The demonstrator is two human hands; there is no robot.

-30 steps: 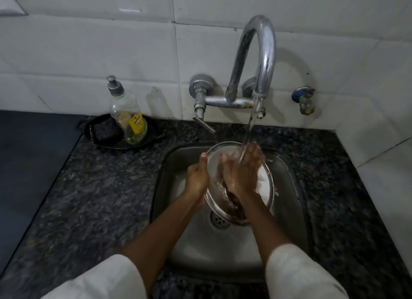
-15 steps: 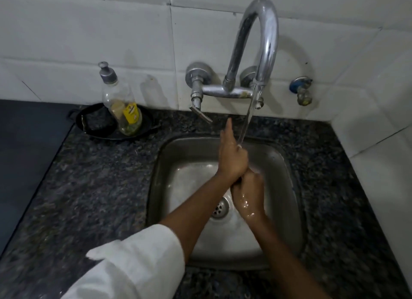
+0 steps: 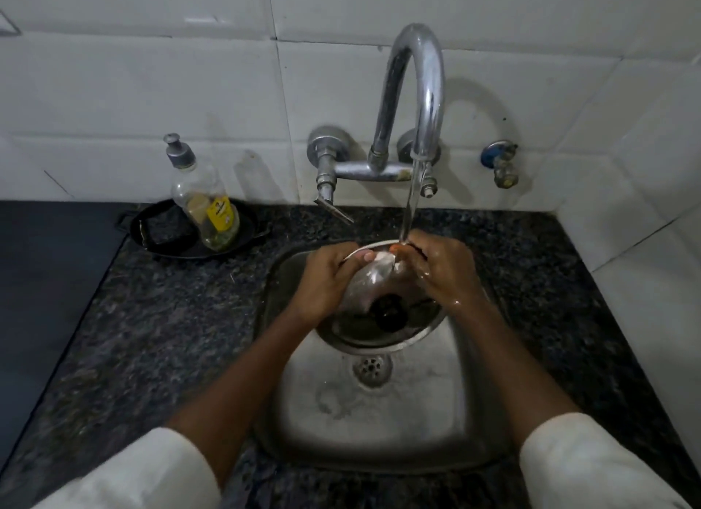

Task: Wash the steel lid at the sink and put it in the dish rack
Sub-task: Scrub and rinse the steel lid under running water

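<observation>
Left hand [image 3: 322,281] and right hand [image 3: 442,268] both clamp the steel lid [image 3: 364,285] under the tap stream [image 3: 409,205]; rotate rim through water, knob [image 3: 390,311] facing near.

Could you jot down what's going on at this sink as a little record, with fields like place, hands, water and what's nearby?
place: steel sink set in a dark speckled stone counter
item: round steel lid with a black knob
left hand: grips the lid's left rim
right hand: on its right side, wet
water: running from the curved chrome tap onto the lid's top edge
nearby: clear soap bottle standing in a black pan
dish rack: not in view
</observation>
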